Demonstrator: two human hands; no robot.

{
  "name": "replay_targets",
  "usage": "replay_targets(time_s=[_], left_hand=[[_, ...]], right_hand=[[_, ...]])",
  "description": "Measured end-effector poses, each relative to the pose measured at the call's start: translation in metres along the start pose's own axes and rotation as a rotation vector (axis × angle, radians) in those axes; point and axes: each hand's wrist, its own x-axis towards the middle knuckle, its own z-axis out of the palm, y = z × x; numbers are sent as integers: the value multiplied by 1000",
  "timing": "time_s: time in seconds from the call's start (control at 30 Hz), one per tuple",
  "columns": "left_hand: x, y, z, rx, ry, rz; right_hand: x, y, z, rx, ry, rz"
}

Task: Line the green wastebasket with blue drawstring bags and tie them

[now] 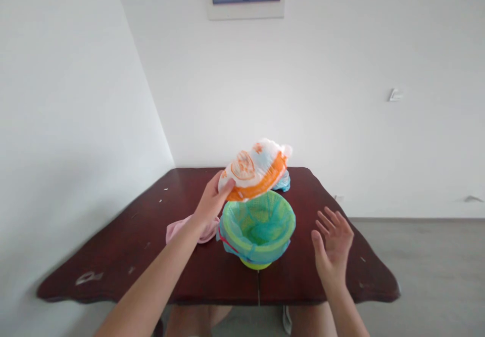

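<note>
My left hand grips one end of a soft, puffy white-and-orange printed bundle, thumb on its near side; I cannot tell just what it is. The bundle is tilted, above the far rim of a green mesh wastebasket. A translucent blue bag lines this basket and folds over its rim, with a red strip on the left side. To the right of the basket, my right hand is raised with fingers spread, holding nothing. A folded pink cloth lies beside my left forearm, partly hidden by it.
The dark red wooden table has a wavy edge and a seam down the middle. Behind the basket lies a crumpled light-blue item, partly covered by the bundle. White walls stand at the back and left; small white scraps dot the tabletop.
</note>
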Motion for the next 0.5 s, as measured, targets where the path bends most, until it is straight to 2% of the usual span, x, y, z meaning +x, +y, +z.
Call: replay_targets(time_s=[0.07,0.13,0.17,0.23,0.33,0.43,0.5], left_hand=[[-43,8,17,232,-153,51],[-78,7,33,462,-339,146],[-91,4,40,540,-405,182],[-107,-6,49,638,-458,227],[-114,-19,49,739,-365,237],[-114,-24,35,806,-221,247],[-115,-27,22,814,-183,274]], right_hand=[[7,-33,7,80,-234,-8],[2,-53,19,149,-427,22],[-2,-60,27,174,-486,47],[-7,-71,44,206,-546,99],[3,-86,67,213,-563,132],[31,-98,82,195,-565,94],[50,-99,89,140,-560,55]])
